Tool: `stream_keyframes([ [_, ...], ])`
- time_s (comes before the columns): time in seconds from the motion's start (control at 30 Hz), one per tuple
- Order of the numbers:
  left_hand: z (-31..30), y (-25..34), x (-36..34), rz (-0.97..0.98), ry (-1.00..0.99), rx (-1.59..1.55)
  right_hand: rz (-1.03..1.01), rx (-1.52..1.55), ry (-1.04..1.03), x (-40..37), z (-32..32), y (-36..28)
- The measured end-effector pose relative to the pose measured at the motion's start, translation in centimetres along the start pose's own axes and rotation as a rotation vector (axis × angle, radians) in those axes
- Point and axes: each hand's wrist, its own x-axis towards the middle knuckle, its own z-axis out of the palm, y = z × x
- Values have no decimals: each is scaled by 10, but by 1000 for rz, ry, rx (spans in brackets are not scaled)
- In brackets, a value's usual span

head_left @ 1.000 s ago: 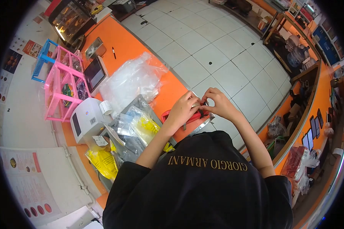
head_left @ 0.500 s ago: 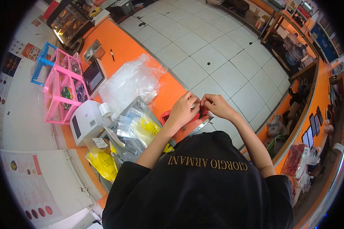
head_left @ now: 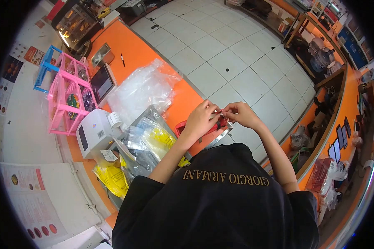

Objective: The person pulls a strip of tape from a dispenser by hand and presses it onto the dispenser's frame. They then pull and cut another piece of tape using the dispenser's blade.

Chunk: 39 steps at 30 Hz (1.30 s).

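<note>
My left hand (head_left: 200, 121) is closed, its bent fingers pinching at something small. Facing it, my right hand (head_left: 241, 114) is also closed, thumb and forefinger pressed together close to the left fingertips. Between and below the fingers shows a red item (head_left: 222, 123) with dark parts; its kind is hard to make out. More red shows at a curved red object (head_left: 180, 128) left of my left hand, partly covered by the wrist. Both hands are over the edge of the orange counter (head_left: 186, 99). What the fingertips hold is too small to name.
Left of my hands lie clear plastic bags (head_left: 143, 89) and yellow-printed packets (head_left: 160, 139). Farther left stand a white label printer (head_left: 96, 135), a tablet (head_left: 102, 84) and pink baskets (head_left: 61, 101). A pen (head_left: 122, 60) lies beyond. Another orange counter (head_left: 345, 114) runs along the right.
My right hand has shifted slightly right, and its fingers have changed position. The dark strip between the hands is less visible, and more red shows there. My left hand stays nearly in place.
</note>
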Motion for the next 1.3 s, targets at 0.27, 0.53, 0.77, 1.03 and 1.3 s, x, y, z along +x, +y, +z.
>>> stream_keyframes([
  [0.27,6,-5,10,61,-110,95,19,170,-9,-1,-11,19],
  [0.53,3,0,13,112,-152,67,231,542,-94,-11,-17,23],
  [0.77,1,-6,9,160,-93,54,166,239,76,-17,-9,16],
  [1.03,1,-9,6,142,-81,14,-471,-278,217,-22,6,4],
  [1.3,0,-10,5,122,-92,-17,-295,-172,243,-25,-2,1],
])
